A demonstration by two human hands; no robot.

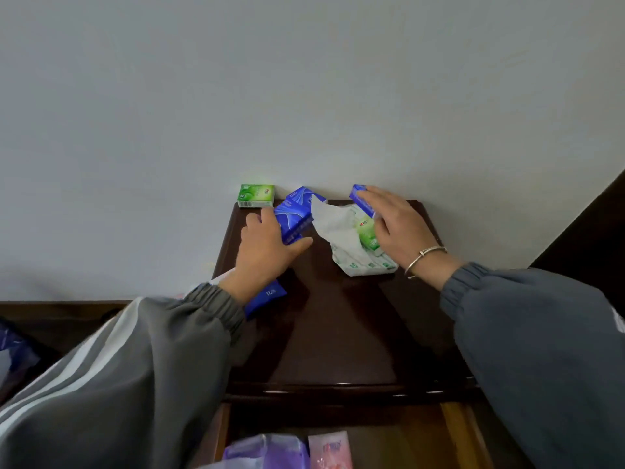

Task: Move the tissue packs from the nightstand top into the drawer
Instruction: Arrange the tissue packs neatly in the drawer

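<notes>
On the dark wooden nightstand top (338,319), my left hand (267,245) grips a blue tissue pack (293,218). My right hand (395,225) grips another blue tissue pack (360,198) near the wall. A green tissue pack (256,196) sits at the back left corner. A torn white and green wrapper (351,245) with a green pack (368,235) in it lies between my hands. One more blue pack (267,296) shows under my left wrist. The open drawer (399,434) below holds a purple pack (270,451) and a pink pack (329,450).
A pale wall rises directly behind the nightstand. Dark furniture (588,225) stands to the right. On the left, a low dark surface (50,319) holds something blue (13,346). My grey sleeves cover the nightstand's front corners.
</notes>
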